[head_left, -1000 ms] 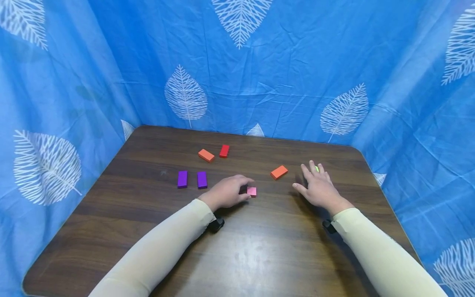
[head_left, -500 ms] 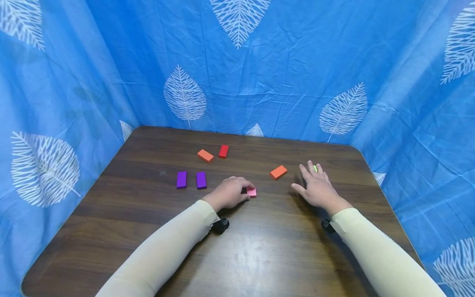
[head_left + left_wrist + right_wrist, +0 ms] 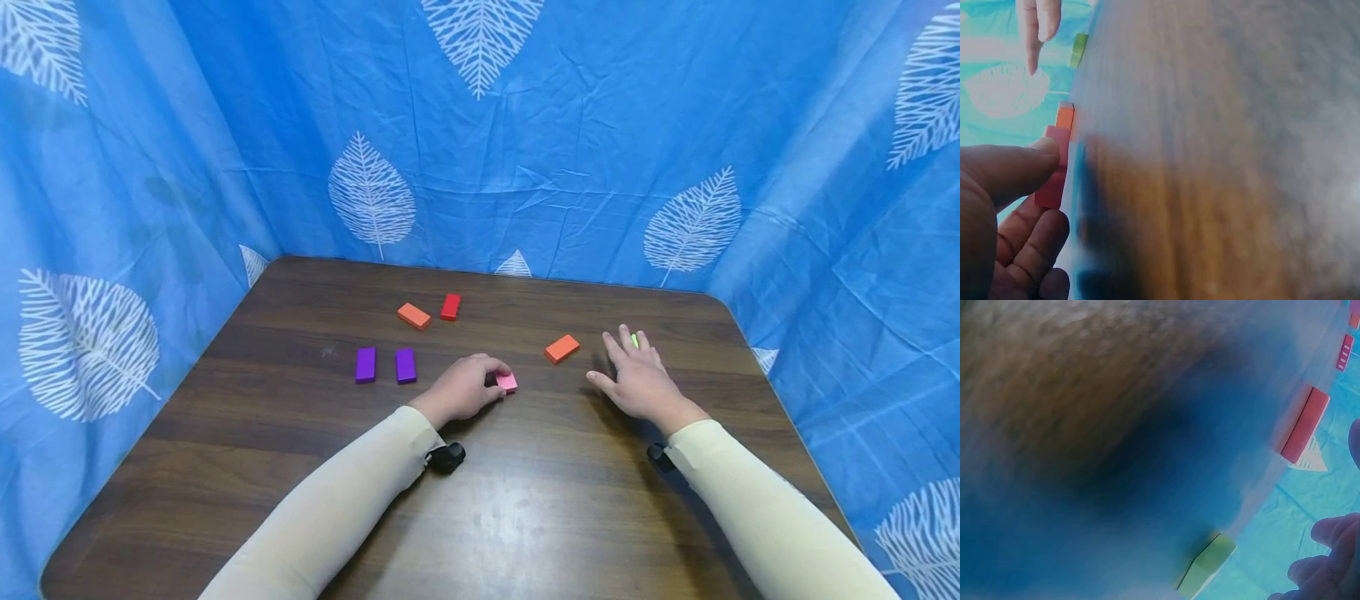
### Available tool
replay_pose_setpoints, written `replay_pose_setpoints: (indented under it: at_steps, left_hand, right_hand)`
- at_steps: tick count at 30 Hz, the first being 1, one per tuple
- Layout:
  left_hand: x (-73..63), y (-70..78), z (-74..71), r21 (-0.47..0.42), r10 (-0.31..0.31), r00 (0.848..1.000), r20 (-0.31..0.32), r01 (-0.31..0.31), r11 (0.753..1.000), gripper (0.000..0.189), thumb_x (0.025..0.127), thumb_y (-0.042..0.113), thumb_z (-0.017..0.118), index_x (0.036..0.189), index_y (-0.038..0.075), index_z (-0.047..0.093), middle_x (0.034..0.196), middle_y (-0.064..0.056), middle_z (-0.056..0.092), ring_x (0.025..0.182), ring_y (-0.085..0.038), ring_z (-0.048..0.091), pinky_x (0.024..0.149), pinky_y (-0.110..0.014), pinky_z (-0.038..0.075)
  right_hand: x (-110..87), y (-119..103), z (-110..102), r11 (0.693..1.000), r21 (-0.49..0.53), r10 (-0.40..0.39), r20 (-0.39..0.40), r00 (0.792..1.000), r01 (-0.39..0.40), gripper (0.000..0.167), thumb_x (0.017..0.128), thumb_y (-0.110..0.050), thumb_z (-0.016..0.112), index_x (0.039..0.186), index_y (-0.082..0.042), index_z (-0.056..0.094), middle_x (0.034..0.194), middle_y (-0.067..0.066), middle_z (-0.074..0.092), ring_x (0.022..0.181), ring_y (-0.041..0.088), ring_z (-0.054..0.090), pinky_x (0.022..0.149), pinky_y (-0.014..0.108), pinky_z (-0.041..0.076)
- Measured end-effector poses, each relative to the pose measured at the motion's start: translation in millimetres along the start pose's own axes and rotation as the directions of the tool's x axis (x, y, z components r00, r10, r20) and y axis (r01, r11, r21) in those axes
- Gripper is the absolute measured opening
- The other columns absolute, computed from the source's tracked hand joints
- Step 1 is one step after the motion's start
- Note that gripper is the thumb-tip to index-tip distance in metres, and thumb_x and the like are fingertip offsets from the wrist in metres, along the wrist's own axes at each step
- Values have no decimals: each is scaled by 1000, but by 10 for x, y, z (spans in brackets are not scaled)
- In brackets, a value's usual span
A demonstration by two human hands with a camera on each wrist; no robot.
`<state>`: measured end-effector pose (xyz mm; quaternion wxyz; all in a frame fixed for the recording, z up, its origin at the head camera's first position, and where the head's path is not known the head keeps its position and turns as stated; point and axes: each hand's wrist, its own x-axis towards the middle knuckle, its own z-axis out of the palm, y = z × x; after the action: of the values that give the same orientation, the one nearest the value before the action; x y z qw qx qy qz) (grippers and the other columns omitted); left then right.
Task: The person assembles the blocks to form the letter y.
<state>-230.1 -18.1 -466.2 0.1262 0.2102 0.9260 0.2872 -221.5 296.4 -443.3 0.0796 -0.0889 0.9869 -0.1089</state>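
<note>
My left hand (image 3: 467, 387) pinches a small pink block (image 3: 507, 383) between thumb and fingers near the middle of the table. In the left wrist view the thumb lies on one face of the pink block (image 3: 1051, 187), with fingers curled at its lower end. Over on the right, my right hand (image 3: 637, 379) is spread palm down above the table and holds nothing. A light green block (image 3: 635, 341) shows partly between its fingers; the right wrist view has this green block (image 3: 1208, 565) apart from the fingertips. An orange block (image 3: 562, 349) lies between the hands.
Two purple blocks (image 3: 366, 365) lie left of my left hand. Farther back are another orange block (image 3: 414, 316) and a red block (image 3: 451, 307). The brown wooden table (image 3: 225, 467) ends at a blue leaf-patterned cloth (image 3: 570, 150) behind and at both sides.
My left fingers have come over the pink block and grip it; the block has shifted slightly away from me and turned a little. The right hand stays almost where it was.
</note>
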Motion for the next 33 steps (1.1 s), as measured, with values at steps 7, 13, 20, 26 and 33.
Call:
replay_pose_setpoints:
  at_steps: [7,13,20,26,33]
  left_hand:
    - [50,-9,27,-11,-14,998,-55,14,1000,35,101,26,73,135,16,70,135,-4,69,127,-22,62,113,-45,47]
    - [103,-28,68,22,-19,994,-108,22,1000,32,99,27,75,129,17,73,126,-2,73,122,-21,65,111,-49,45]
    - [150,-17,77,3,-52,992,-118,53,999,32,97,31,79,125,18,72,119,0,73,112,-19,65,104,-47,46]
    - [174,-22,67,-25,-77,990,-114,75,997,33,96,33,80,124,19,70,117,0,71,108,-19,64,105,-48,44]
    - [176,-31,66,-74,-90,990,-108,82,994,33,95,33,81,123,20,70,115,1,70,106,-19,63,106,-49,42]
  right_hand:
    - [-16,-26,-5,1000,8,0,-4,1000,0,85,107,-49,54,167,0,19,172,34,4,157,60,1,124,74,9]
    - [-27,-48,-14,1000,11,-1,-11,1000,1,85,107,-51,55,167,-1,21,173,33,6,157,60,3,124,74,10]
    - [0,-83,-16,1000,10,-17,-12,1000,17,83,107,-50,55,166,-1,23,173,32,7,157,60,5,124,74,10]
    - [84,-138,-7,999,15,-43,-10,999,43,73,108,-48,55,165,-8,32,173,29,13,158,57,10,124,72,17]
    - [202,-174,9,998,39,-57,-27,998,58,67,107,-43,59,163,-9,39,170,27,29,157,52,24,122,68,28]
